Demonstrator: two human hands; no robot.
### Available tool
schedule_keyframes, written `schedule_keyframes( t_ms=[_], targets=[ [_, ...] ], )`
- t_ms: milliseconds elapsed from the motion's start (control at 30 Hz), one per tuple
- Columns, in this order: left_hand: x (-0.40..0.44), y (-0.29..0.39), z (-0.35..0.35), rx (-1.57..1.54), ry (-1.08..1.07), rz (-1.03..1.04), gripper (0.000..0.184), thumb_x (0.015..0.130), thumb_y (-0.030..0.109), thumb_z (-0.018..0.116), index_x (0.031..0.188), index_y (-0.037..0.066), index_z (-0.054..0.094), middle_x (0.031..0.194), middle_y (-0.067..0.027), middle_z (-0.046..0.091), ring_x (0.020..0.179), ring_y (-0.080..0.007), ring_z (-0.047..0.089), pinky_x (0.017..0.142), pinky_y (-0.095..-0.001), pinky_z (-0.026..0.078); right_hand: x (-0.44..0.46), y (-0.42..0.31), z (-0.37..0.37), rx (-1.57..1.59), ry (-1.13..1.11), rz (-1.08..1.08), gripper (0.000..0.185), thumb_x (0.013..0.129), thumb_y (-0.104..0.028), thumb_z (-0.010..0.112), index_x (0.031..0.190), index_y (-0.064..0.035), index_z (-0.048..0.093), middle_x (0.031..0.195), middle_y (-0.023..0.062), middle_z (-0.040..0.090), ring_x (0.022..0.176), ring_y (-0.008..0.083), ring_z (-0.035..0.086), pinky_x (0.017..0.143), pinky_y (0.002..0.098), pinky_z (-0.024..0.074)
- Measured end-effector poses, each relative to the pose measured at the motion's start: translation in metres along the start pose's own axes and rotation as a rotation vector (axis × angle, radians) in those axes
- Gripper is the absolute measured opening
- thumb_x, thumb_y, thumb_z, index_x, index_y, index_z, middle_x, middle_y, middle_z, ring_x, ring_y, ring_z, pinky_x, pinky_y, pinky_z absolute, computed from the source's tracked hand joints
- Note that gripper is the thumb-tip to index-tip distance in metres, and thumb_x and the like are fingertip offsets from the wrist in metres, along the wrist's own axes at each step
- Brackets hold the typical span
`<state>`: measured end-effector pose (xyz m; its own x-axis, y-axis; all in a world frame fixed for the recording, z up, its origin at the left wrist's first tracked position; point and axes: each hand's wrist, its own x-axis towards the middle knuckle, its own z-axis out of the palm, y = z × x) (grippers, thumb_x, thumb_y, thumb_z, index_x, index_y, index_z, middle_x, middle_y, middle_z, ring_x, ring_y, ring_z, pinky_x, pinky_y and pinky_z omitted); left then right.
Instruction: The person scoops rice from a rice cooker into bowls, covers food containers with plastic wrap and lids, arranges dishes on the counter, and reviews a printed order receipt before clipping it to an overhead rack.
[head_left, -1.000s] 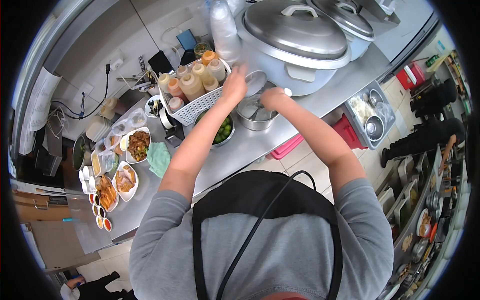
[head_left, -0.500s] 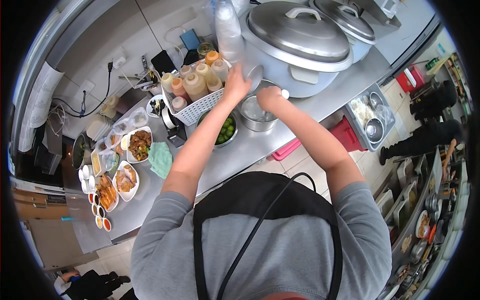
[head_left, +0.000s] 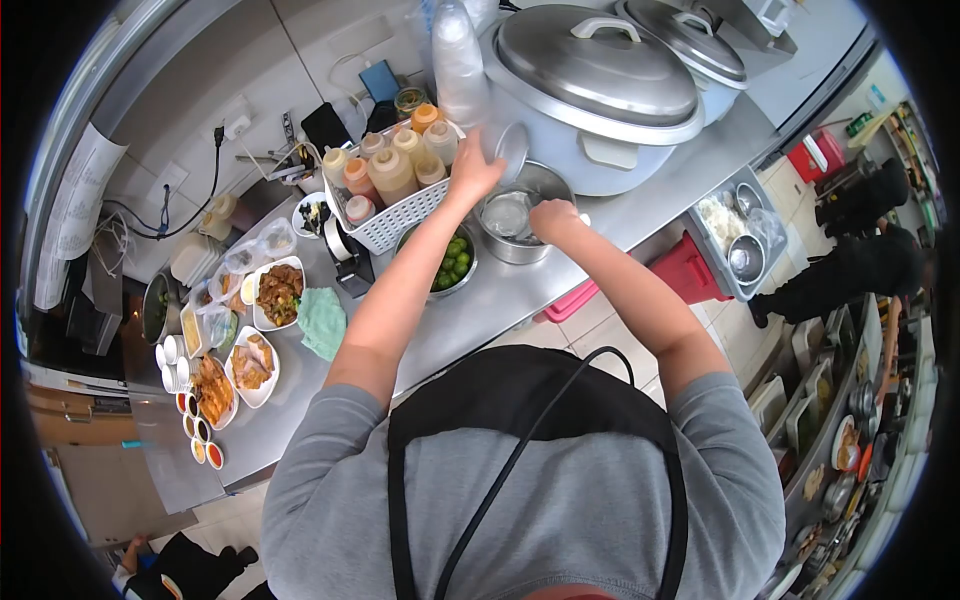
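My left hand (head_left: 477, 168) is closed on the edge of a clear round plastic lid or shallow cup (head_left: 513, 148), tilted above a metal pot (head_left: 520, 254). Over the pot's right side, my right hand (head_left: 556, 221) is a closed fist around a thin utensil; a white end (head_left: 584, 219) sticks out beyond it. Inside the pot lies a round, translucent shape (head_left: 508, 214), perhaps the utensil's bowl or liquid; I cannot tell which. Beside the pot, a bowl (head_left: 428, 291) of small green limes (head_left: 456, 262) is partly hidden by my left forearm.
A white basket (head_left: 390, 230) of squeeze bottles (head_left: 392, 176) stands behind my left forearm. A large rice cooker (head_left: 600, 130) is behind the pot. Plated food (head_left: 278, 290), sauce cups (head_left: 203, 430) and a green cloth (head_left: 321, 322) lie leftward. People (head_left: 850, 270) stand at right.
My right hand has shifted slightly right and down, turning so the white end points lower. More of the pot's inside shows. My left hand still holds the clear round piece, its tilt slightly changed.
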<state>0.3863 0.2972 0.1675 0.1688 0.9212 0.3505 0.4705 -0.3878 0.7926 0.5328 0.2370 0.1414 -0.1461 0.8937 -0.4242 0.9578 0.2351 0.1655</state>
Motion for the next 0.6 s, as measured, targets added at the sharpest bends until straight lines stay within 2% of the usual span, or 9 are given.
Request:
schedule_keyframes(
  t_ms=[167,233,300,367,500,567,600],
  targets=[
    [-0.001,-0.001,0.000,0.060,-0.040,-0.008,0.063,0.065,0.013,0.059,0.122,0.003,0.033,0.118,-0.0220,0.041,0.110,-0.0331,0.041,0.093,-0.0355,0.033,0.027,-0.019,0.025,0.082,0.161,-0.001,0.027,0.079,-0.011,0.046,0.103,-0.0083,0.057,0.094,0.0116,0.060,0.086,0.0259,0.060,0.070,0.0351,0.0491],
    [-0.002,-0.002,-0.001,0.040,-0.041,0.015,0.065,0.064,0.011,0.060,0.123,0.002,0.032,0.117,-0.0231,0.041,0.110,-0.0348,0.040,0.093,-0.0363,0.032,0.030,-0.025,0.019,-0.022,0.161,-0.074,0.028,0.081,-0.012,0.044,0.107,-0.0102,0.054,0.093,0.0108,0.060,0.085,0.0254,0.060,0.069,0.0344,0.0493],
    [-0.003,-0.005,-0.002,0.021,-0.045,0.042,0.067,0.063,0.009,0.060,0.123,0.001,0.031,0.115,-0.0241,0.041,0.110,-0.0366,0.039,0.094,-0.0371,0.032,0.023,-0.024,0.005,-0.083,0.166,-0.088,0.026,0.080,-0.012,0.045,0.103,-0.0093,0.056,0.095,0.0104,0.060,0.084,0.0249,0.060,0.068,0.0336,0.0492],
    [-0.004,-0.012,-0.005,0.003,-0.047,0.018,0.065,0.064,0.011,0.059,0.123,0.004,0.033,0.120,-0.0208,0.041,0.110,-0.0321,0.041,0.093,-0.0356,0.032,-0.003,-0.022,-0.027,-0.122,0.098,-0.112,0.022,0.078,-0.015,0.048,0.096,-0.0071,0.059,0.096,0.0119,0.060,0.086,0.0244,0.060,0.068,0.0335,0.0493],
    [-0.004,-0.028,-0.011,0.009,0.004,0.086,0.066,0.063,0.008,0.059,0.123,0.003,0.032,0.117,-0.0197,0.044,0.107,-0.0297,0.045,0.091,-0.0338,0.034,-0.022,-0.002,-0.054,-0.151,0.058,-0.074,0.023,0.076,-0.018,0.052,0.094,-0.0097,0.062,0.096,0.0103,0.060,0.089,0.0249,0.058,0.072,0.0348,0.0483],
    [-0.002,-0.042,-0.010,-0.076,0.014,0.048,0.066,0.063,0.007,0.059,0.123,0.003,0.033,0.111,-0.0175,0.048,0.099,-0.0238,0.050,0.084,-0.0313,0.040,-0.041,0.013,-0.074,0.112,0.125,-0.074,0.026,0.075,-0.022,0.053,0.098,-0.0145,0.061,0.094,0.0095,0.061,0.092,0.0260,0.056,0.077,0.0360,0.0459],
    [0.002,-0.060,-0.005,-0.075,-0.019,0.013,0.064,0.066,0.006,0.058,0.124,0.004,0.031,0.103,-0.0134,0.051,0.091,-0.0181,0.053,0.074,-0.0302,0.046,-0.049,0.023,-0.083,0.099,0.142,-0.167,0.027,0.077,-0.022,0.052,0.103,-0.0193,0.060,0.095,0.0093,0.060,0.092,0.0265,0.056,0.080,0.0365,0.0434]
  ],
)
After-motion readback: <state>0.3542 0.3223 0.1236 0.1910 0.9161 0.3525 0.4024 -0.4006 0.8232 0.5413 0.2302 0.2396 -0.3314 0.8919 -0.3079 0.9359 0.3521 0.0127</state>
